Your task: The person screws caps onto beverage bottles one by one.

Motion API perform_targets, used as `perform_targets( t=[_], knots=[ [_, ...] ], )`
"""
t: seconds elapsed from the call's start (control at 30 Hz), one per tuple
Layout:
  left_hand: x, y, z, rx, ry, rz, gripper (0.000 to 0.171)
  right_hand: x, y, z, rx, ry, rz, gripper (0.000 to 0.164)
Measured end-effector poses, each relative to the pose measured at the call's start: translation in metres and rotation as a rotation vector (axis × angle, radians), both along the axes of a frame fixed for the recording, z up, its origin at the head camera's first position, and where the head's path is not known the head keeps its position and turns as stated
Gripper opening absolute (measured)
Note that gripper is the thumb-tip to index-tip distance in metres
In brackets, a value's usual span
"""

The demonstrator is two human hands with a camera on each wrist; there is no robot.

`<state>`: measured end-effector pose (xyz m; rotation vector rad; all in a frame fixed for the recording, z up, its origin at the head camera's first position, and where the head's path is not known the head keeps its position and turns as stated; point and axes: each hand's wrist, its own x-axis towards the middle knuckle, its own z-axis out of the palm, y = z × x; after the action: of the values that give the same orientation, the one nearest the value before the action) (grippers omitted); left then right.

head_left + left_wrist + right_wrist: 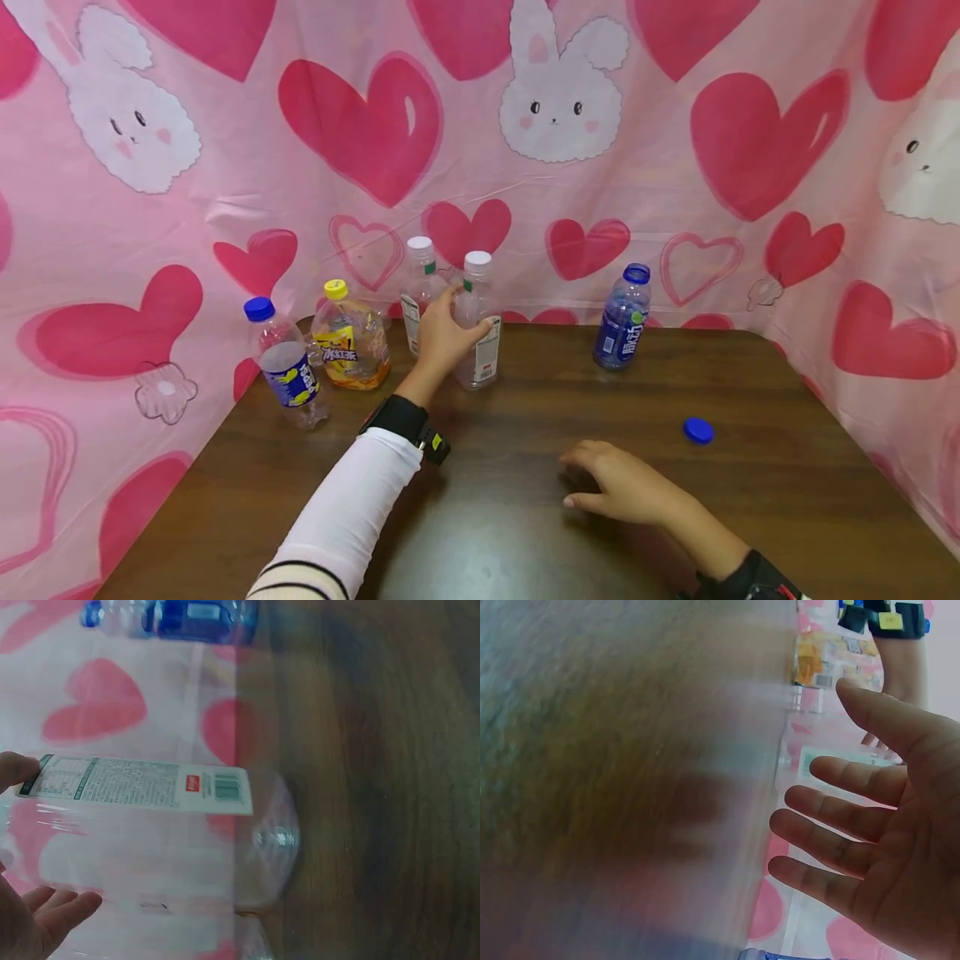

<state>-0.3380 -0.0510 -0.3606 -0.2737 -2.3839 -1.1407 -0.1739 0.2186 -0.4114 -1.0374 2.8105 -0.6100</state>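
Observation:
My left hand (pixel 446 335) is at a clear plastic bottle (pixel 142 847) with a white cap and a white printed label, which stands upright on the table. The thumb lies against the label side, the other fingers at the opposite side. Just left of it stands a second clear bottle (pixel 422 287) with a white cap, partly behind the hand. My right hand (pixel 626 483) is low over the table, its fingers spread and loosely bent in the right wrist view, holding nothing. A blue cap (pixel 698 431) lies on the table beyond it to the right.
An uncapped blue-labelled bottle (pixel 623 321) stands at the back right. On the left are a yellow-capped iced tea bottle (pixel 349 346) and a blue-capped bottle (pixel 288 367). A pink heart-and-rabbit curtain (pixel 480 125) hangs behind the dark wooden table (pixel 510 533).

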Motion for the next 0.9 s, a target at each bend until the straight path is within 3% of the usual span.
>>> perform_targets(
  t=[0.27,0.57,0.73,0.83,0.9],
  knots=[
    [-0.017,0.008,-0.008,0.003,0.013,0.077,0.078,0.001,-0.001,-0.001,-0.001,0.008,-0.005,0.047],
    [-0.015,0.012,-0.014,-0.049,0.081,0.108,0.095,0.004,-0.001,-0.002,-0.022,0.008,-0.015,0.046],
    [0.0,0.016,-0.016,-0.019,0.119,0.111,0.098,0.005,0.001,-0.003,-0.021,-0.002,-0.013,0.048],
    [0.017,0.023,-0.015,0.009,0.247,0.124,0.088,0.005,0.002,-0.005,-0.021,-0.008,-0.013,0.048],
    [0.03,0.034,-0.013,0.005,0.344,0.092,0.077,0.006,0.002,-0.006,-0.024,-0.02,-0.014,0.048]
  ],
)
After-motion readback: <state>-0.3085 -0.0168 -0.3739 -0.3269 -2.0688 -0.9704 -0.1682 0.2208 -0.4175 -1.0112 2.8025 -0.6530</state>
